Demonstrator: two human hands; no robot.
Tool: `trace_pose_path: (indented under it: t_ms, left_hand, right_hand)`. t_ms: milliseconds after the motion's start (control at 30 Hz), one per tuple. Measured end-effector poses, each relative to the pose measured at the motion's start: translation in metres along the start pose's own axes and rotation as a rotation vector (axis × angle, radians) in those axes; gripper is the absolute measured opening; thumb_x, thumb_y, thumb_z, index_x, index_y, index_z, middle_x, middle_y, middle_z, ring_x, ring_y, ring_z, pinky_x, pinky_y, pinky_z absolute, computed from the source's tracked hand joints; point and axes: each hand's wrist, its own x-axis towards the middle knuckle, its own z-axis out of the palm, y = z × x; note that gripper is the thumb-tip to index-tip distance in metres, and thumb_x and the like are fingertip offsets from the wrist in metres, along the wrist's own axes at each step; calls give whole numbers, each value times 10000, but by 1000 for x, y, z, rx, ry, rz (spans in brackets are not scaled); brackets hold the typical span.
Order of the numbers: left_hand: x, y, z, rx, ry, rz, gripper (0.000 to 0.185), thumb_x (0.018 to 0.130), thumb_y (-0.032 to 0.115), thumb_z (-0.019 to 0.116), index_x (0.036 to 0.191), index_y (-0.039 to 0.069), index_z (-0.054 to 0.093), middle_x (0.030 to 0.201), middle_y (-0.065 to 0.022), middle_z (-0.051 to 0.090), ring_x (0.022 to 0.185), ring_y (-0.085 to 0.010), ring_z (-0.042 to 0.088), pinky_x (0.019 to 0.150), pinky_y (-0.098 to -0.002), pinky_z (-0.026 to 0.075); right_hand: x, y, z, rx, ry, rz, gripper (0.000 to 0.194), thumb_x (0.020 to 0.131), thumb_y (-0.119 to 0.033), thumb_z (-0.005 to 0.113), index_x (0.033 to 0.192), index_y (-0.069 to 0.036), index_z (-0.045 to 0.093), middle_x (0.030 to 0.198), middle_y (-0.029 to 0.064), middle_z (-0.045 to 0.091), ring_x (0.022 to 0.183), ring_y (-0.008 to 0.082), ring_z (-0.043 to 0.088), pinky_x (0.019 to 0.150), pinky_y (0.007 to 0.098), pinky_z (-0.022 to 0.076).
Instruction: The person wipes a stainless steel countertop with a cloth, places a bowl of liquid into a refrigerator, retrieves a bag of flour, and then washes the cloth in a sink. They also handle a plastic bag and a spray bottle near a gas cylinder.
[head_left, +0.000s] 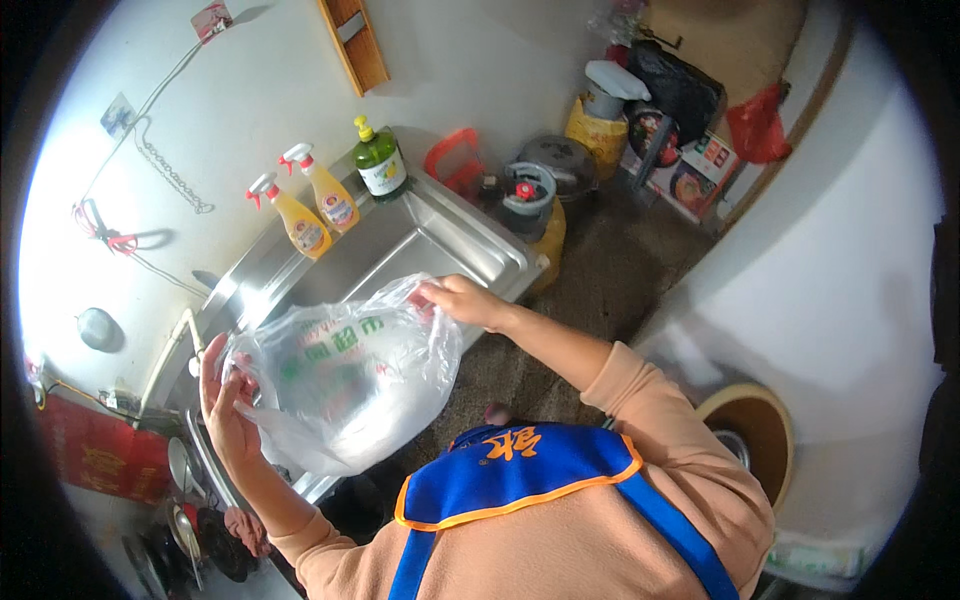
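Observation:
A translucent plastic bag with green and red printing is stretched between my two hands, its mouth spread wide. My left hand grips the bag's rim on the left, fingers partly behind the film. At the upper right of the bag, my right hand pinches the other side of the rim. Beneath and beyond the bag lies a stainless steel sink. Two spray bottles of yellow liquid and a green pump bottle stand on its back ledge.
Right of the sink, gas cylinders and a lidded pot stand on the dark floor. A pale pipe runs at the left. Pans are at the lower left. A round brown bin stands by the right wall.

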Motion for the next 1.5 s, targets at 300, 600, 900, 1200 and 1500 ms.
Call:
trace_pose_path:
  t_ms: [300, 600, 900, 1200, 1500]
  left_hand:
    - [117, -17, 130, 157, -73, 147, 471, 931, 123, 560, 1339, -78, 441, 1171, -186, 579, 510, -51, 451, 454, -152, 351]
    - [227, -70, 362, 423, 35, 389, 735, 875, 246, 612, 1447, -79, 284, 1461, -273, 359, 574, -102, 594, 578, -195, 506]
    - [329, -89, 541, 378, -63, 332, 674, 863, 4, 568, 1470, -23, 277, 1499, -249, 314, 738, -139, 659, 690, -265, 561]
    - [378, -141, 658, 242, -167, 309, 644, 856, -54, 542, 1450, -51, 293, 1468, -254, 356, 852, -216, 691, 747, -299, 580]
    - [454, -209, 750, 323, -51, 103, 645, 884, -73, 560, 1464, 28, 296, 1495, -160, 349, 985, -238, 667, 837, -339, 562]
  right_hand:
    - [59, -40, -178, 176, -241, -95, 564, 924, -331, 610, 1362, -6, 461, 1325, 124, 524, 1205, 194, 513, 1017, 330, 421]
    - [156, 67, -478, 95, 168, 247, 297, 979, -251, 543, 1172, -34, 603, 1104, 84, 645, 955, 158, 644, 838, 295, 528]
    - [172, 116, -753, 144, 539, 541, 278, 932, -296, 598, 1076, -61, 638, 985, 73, 660, 855, 174, 659, 779, 305, 541]
    - [148, 153, -953, 488, 823, 487, 450, 917, -332, 635, 1202, 1, 531, 1036, 125, 599, 898, 214, 621, 761, 317, 549]
    - [205, 206, -1105, 845, 860, 299, 532, 895, -400, 664, 1289, -109, 456, 656, 48, 518, 487, 160, 492, 421, 265, 454]
